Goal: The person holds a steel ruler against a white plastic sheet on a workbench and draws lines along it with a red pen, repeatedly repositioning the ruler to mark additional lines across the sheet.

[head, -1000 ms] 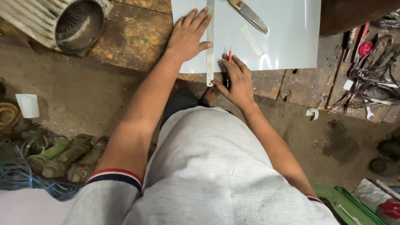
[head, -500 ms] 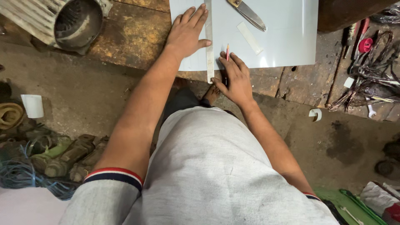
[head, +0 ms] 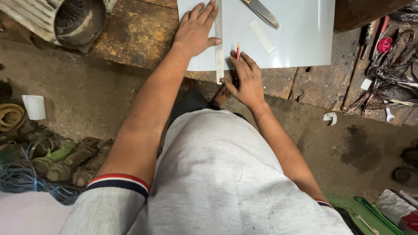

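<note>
Seen from above, a person in a grey shirt leans over a white sheet laid on a worn wooden bench. The left hand lies flat, fingers spread, pressing a steel ruler against the sheet; the ruler runs from far to near along the hand's right edge, and its near end hangs past the sheet's near edge. The right hand grips a red pencil just right of the ruler, with the point set on the sheet close to the ruler's edge and the thumb reaching toward the ruler's near end. Far on the sheet lie a pair of shears and, just near them, a small pale strip. A bare foot shows on the floor below the right hand. At far left stands a ribbed motor housing. Tangled wires and tools crowd the bench at right. On the floor at left are a white cup and a coil of blue cable.
</note>
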The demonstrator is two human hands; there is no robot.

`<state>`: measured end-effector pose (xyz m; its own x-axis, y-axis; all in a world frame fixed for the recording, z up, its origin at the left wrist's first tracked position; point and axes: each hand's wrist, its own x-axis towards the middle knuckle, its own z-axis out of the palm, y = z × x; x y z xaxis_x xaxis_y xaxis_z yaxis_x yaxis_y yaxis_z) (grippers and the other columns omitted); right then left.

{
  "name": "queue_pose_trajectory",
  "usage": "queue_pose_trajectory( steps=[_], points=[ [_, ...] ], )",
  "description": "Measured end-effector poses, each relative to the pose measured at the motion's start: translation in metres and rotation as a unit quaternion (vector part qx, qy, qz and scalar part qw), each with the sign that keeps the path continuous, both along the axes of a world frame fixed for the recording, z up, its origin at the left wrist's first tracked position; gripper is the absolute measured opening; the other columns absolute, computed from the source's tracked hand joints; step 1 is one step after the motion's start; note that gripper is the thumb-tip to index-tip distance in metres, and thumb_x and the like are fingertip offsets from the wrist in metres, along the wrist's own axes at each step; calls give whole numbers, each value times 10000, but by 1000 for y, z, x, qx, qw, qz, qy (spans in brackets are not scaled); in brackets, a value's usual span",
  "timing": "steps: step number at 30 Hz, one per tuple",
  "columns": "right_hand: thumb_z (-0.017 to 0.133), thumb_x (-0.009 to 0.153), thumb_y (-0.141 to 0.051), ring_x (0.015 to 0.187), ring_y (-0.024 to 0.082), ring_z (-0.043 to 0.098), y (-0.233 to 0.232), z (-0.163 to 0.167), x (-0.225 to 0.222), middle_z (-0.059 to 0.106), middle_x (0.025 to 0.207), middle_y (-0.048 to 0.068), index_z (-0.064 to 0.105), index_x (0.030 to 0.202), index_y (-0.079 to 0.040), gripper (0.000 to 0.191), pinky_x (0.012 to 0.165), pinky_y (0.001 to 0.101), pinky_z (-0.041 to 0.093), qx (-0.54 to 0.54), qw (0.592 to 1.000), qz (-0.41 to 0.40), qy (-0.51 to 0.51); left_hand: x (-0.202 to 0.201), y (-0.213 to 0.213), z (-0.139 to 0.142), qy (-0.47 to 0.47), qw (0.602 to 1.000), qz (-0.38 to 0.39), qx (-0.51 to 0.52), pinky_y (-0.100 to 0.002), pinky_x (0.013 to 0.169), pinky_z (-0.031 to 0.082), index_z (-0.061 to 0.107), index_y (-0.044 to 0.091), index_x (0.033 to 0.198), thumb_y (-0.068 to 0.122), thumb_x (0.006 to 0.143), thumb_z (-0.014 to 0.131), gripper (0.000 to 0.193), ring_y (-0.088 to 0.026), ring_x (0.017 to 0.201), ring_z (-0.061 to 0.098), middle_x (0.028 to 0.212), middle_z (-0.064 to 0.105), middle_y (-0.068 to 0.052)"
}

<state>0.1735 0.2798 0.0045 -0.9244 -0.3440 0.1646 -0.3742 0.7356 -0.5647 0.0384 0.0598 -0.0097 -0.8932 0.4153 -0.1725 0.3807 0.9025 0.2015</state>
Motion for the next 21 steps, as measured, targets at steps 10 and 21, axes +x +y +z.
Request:
queue_pose_trajectory(
  steps=[10, 21],
  points=[
    [798, 918, -385, 1472, 366, 414, 1, -2, -1, 565, 1526, 113, 556, 1456, -74, 667, 1198, 499, 341, -2, 1000, -1, -10, -5, -3, 3, -57, 998, -18, -25, -522, 1258, 143, 148, 59, 1651, 732, 710, 797, 1326, -338, 1567, 90, 1713, 131, -140],
    [808, 896, -382, 1468, 369, 423, 1, -2, -2, 570, 1529, 112, 551, 1461, -73, 694, 1200, 505, 345, -8, 1000, -1, -16, -3, -3, 3, -78, 995, -22, -50, -539, 1262, 112, 70, 70, 1655, 798, 552, 844, 1532, -326, 1580, 16, 1728, 43, -135]
  ],
)
